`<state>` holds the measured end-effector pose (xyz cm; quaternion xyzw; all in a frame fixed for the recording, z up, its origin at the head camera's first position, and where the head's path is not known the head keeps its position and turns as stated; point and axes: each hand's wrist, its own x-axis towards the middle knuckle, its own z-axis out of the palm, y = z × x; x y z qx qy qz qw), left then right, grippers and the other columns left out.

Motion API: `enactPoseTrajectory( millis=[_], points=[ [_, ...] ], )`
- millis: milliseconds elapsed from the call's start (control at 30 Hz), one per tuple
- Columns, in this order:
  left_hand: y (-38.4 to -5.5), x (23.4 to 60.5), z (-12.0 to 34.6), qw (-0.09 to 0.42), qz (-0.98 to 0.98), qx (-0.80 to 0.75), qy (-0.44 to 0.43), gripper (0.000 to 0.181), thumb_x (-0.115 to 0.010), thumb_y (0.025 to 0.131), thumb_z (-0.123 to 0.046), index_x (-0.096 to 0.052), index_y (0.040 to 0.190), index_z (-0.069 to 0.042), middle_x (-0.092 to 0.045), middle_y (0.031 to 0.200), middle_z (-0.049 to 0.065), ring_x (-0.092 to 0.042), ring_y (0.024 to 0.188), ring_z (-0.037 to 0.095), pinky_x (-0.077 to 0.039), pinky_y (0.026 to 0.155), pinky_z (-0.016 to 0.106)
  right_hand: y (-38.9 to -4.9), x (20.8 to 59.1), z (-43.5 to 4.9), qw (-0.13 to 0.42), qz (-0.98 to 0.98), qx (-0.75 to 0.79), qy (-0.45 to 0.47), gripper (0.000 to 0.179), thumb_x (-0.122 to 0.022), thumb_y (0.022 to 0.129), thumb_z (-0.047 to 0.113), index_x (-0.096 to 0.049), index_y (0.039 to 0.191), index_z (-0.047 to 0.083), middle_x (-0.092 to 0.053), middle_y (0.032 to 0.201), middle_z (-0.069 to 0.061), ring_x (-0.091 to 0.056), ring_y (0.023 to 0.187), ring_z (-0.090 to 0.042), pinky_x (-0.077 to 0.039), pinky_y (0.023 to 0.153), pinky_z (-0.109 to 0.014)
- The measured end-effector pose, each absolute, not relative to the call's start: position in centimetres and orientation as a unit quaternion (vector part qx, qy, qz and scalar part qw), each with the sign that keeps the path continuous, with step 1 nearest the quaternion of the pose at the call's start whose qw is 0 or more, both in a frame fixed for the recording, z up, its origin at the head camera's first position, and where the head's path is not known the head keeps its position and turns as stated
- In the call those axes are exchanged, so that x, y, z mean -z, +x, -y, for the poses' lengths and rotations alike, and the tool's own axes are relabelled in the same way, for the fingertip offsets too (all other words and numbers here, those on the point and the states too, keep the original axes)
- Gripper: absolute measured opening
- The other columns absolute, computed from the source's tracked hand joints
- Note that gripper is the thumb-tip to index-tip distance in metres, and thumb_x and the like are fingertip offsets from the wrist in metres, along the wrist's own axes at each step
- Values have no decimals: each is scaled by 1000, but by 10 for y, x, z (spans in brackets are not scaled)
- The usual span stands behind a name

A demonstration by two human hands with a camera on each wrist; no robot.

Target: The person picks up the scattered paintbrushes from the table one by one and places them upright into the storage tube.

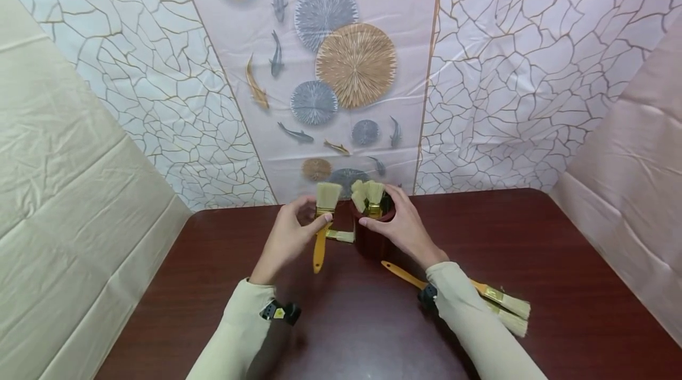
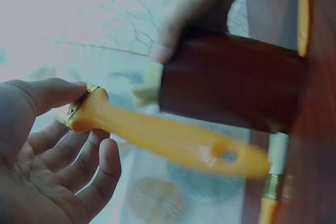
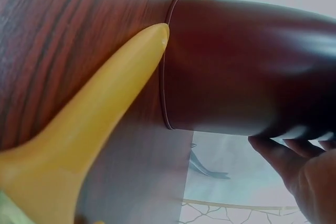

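Observation:
My left hand [image 1: 292, 233] pinches a paintbrush [image 1: 319, 248] at its metal band, bristles up and yellow handle hanging down. In the left wrist view the thumb presses on the band of this brush [image 2: 157, 132], and the other fingers lie loosely curled beneath. A dark brown cup [image 1: 369, 244] stands on the table, with my right hand [image 1: 407, 229] gripping it near the rim. Pale-bristled brushes [image 1: 375, 193] stick out of the cup, bristles up. In the right wrist view the fingers wrap the side of the cup [image 3: 241, 66].
Behind the cup's left side lies a brush [image 1: 341, 236] on the dark wooden table [image 1: 341, 321]. Several yellow-handled brushes [image 1: 514, 305] lie at the right, partly hidden under my right forearm. A patterned cloth [image 1: 346, 149] hangs along the table's far edge.

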<state>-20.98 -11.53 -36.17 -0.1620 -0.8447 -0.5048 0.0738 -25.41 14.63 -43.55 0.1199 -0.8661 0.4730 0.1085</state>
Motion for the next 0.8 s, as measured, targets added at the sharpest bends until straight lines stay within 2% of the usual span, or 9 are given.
enactPoseTrajectory(
  millis=[100,233,333,533,800],
  points=[
    [-210,346,111,87,838,512,-170,25,-80,96,-16,-73,118,-6,-76,97,9,-73,86,20,-58,76,36,-254,436,-145,107,868,-474,108,106,-85,79,65,-39,163,18,-41,161,-11,-43,146,-37,-39,114,-64],
    [-213,325,105,109,827,521,-183,21,-79,96,-14,-72,113,-4,-76,100,12,-74,94,25,-60,86,42,-254,436,-145,109,868,-475,101,105,-86,79,63,-39,162,19,-46,156,-12,-48,140,-37,-42,112,-62],
    [-216,311,101,124,820,525,-190,23,-79,96,-13,-71,116,-4,-75,104,12,-74,99,26,-60,88,43,-254,436,-144,112,867,-474,103,103,-87,81,58,-39,162,18,-47,155,-12,-49,138,-37,-43,111,-61],
    [-222,289,93,149,809,529,-210,38,-78,96,-11,-67,132,-3,-73,111,13,-74,99,26,-62,83,39,-255,437,-143,114,868,-473,103,103,-88,82,55,-38,163,16,-45,157,-12,-48,139,-38,-43,110,-63],
    [-240,271,79,156,790,544,-236,43,-78,93,-7,-65,134,-4,-71,111,14,-76,94,27,-63,79,37,-256,439,-143,120,867,-472,106,105,-85,80,64,-39,162,19,-48,153,-10,-52,132,-36,-46,107,-60]
  ],
)
